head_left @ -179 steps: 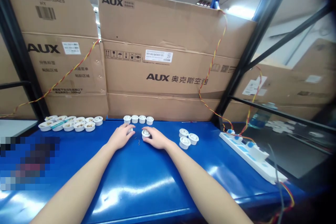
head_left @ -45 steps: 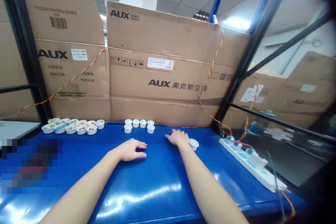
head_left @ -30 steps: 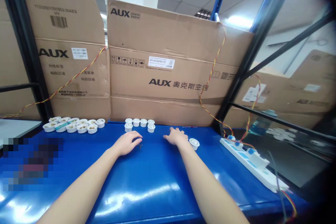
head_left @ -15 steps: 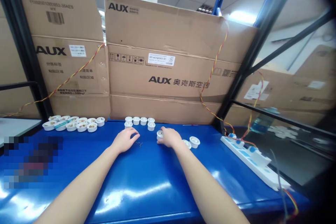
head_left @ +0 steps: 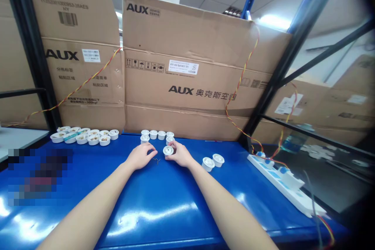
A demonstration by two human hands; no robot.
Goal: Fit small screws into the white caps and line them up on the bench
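Between the thumb and fingers of my right hand point(head_left: 179, 154) is a small white round cup-shaped piece point(head_left: 168, 150), its top face turned up toward me. My left hand point(head_left: 141, 156) rests over the blue table to its left, fingers curved and apart, with nothing visible in them. Just beside its fingertips lie several tiny dark screw-like bits point(head_left: 157, 161). Behind both hands stands a group of similar white round pieces point(head_left: 153, 134), one of them partly covered by my right hand. Two more white round pieces point(head_left: 208, 164) sit to the right, side by side.
Several white cups with small parts point(head_left: 83, 139) stand at the back left. A white power strip point(head_left: 281, 187) with plugs runs along the right edge. Cardboard panels point(head_left: 187, 86) close off the back, and black rack posts point(head_left: 266, 82) frame the sides.
My right hand has moved left with the white round piece, closer to my left hand. The left hand has stayed nearly in place. The view has shifted slightly.
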